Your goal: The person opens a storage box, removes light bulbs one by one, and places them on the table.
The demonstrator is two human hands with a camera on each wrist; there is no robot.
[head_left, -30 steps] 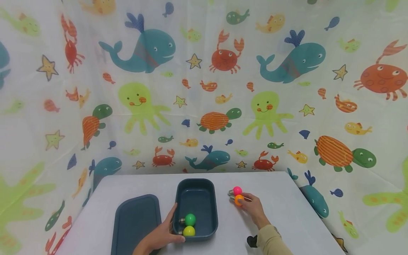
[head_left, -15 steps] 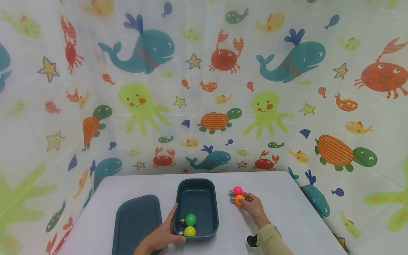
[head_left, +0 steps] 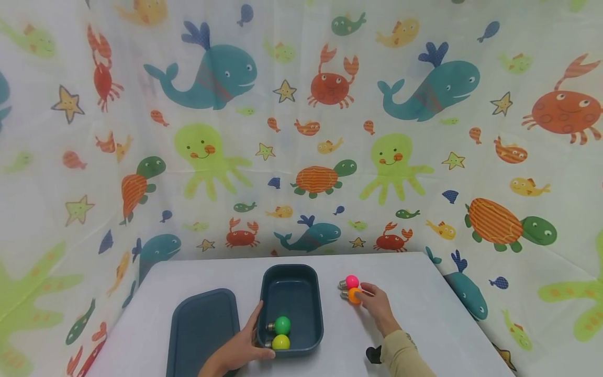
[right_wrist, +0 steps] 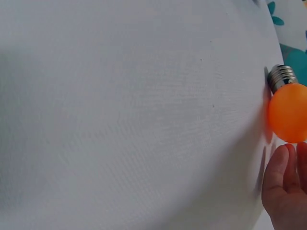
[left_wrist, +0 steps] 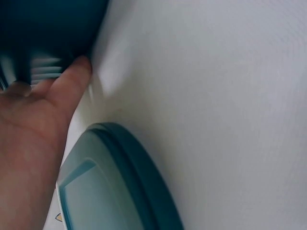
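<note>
My left hand (head_left: 240,345) touches a dark blue open container (head_left: 313,347), its fingers along the left wall and its thumb at the near side. In the left wrist view, the finger (left_wrist: 72,84) nearest the table lies straight against the container. Inside lie a green light bulb (head_left: 282,325) and a yellow light bulb (head_left: 281,342). To the right, my right hand (head_left: 379,309) is at an orange light bulb (head_left: 354,296), its fingertips beside the round end, as the right wrist view also shows. A pink light bulb (head_left: 352,281) lies just behind the orange one.
A dark blue lid (head_left: 202,330) lies left of the container. A small black object (head_left: 373,355) shows beside the right sleeve (head_left: 402,353). The white table (head_left: 400,272) ends at a curtain (head_left: 301,131) printed with sea animals.
The right hand's fingers have drawn slightly back to the right from the orange bulb, which stays beside the pink one. The left hand and container keep their places.
</note>
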